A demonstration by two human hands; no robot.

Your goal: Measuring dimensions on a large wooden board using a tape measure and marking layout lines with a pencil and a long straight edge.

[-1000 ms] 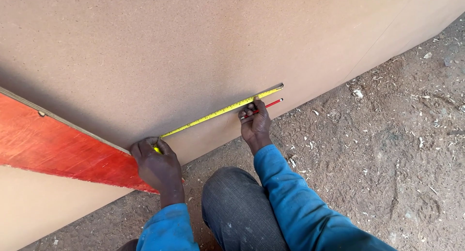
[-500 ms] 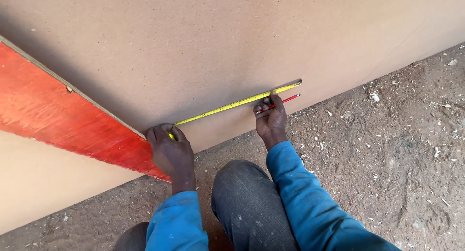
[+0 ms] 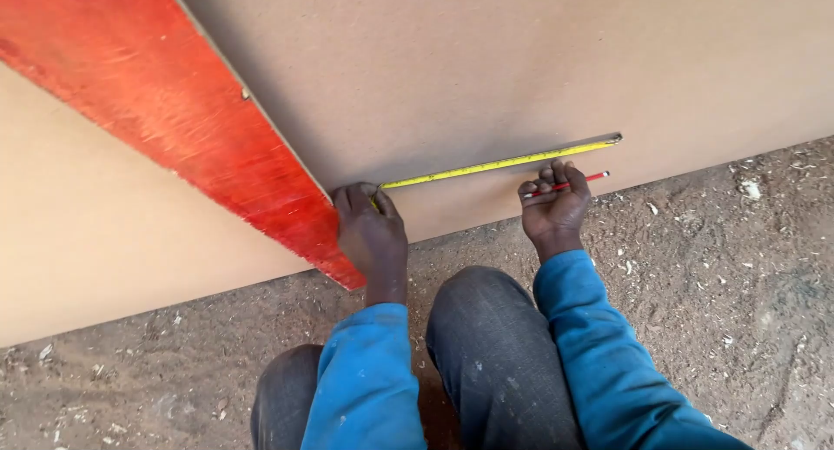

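Observation:
A yellow tape measure blade (image 3: 499, 165) lies stretched across a large tan fibreboard sheet (image 3: 486, 76) on the ground. My left hand (image 3: 369, 228) presses the near end of the tape against the board, right beside the edge of a red-painted plank (image 3: 174, 120). My right hand (image 3: 556, 202) rests on the board just below the tape, fingers curled around a red pencil (image 3: 580, 182) whose tip points right. The tape's far end (image 3: 613, 139) reaches past my right hand.
Dirt ground strewn with wood chips and sawdust (image 3: 730, 268) runs along the board's near edge. My knees in dark trousers (image 3: 495, 354) and blue sleeves fill the lower middle. The red plank lies diagonally over the board from upper left.
The view has shifted so the red plank and both hands sit further right and higher. My hands keep the tape and pencil in the same hold on the board.

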